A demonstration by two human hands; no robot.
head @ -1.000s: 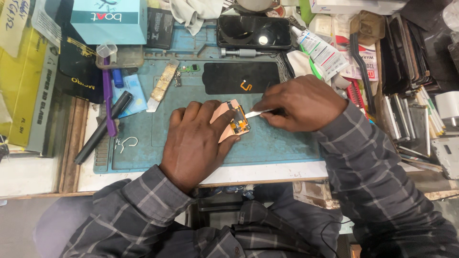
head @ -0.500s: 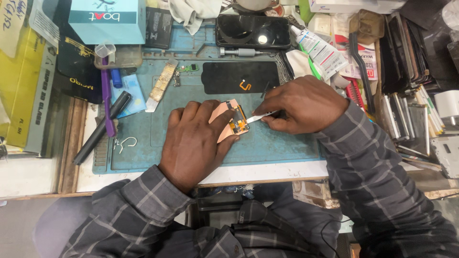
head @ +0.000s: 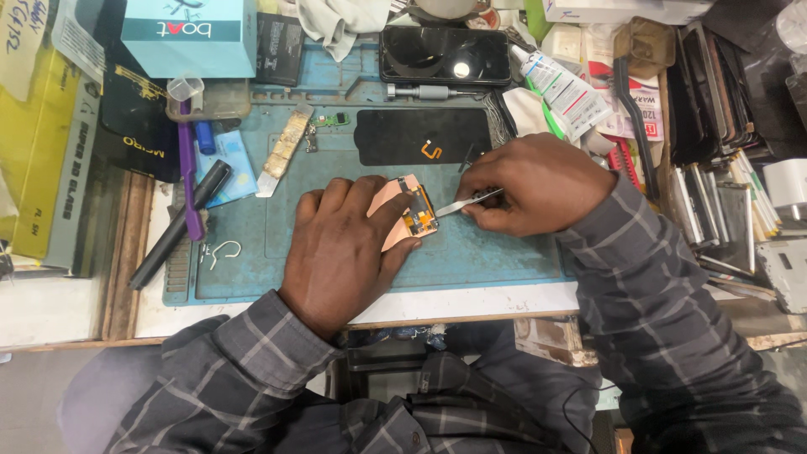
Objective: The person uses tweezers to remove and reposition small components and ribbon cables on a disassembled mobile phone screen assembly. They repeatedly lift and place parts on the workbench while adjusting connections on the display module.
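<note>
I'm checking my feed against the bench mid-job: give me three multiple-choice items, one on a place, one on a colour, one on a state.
1. Where does the small pink-backed part lie?
A. on the blue mat
B. on the yellow box
C. on the black phone

2. What colour is the pen at the mat's left edge?
A. red
B. purple
C. white

3. What is the right hand doing?
A. resting open
B. gripping a cloth
C. holding metal tweezers

Key: 1 A, the left hand presses it onto the blue mat; 2 B, its barrel is purple; 3 C, the fingers pinch metal tweezers pointing at the part.
</note>
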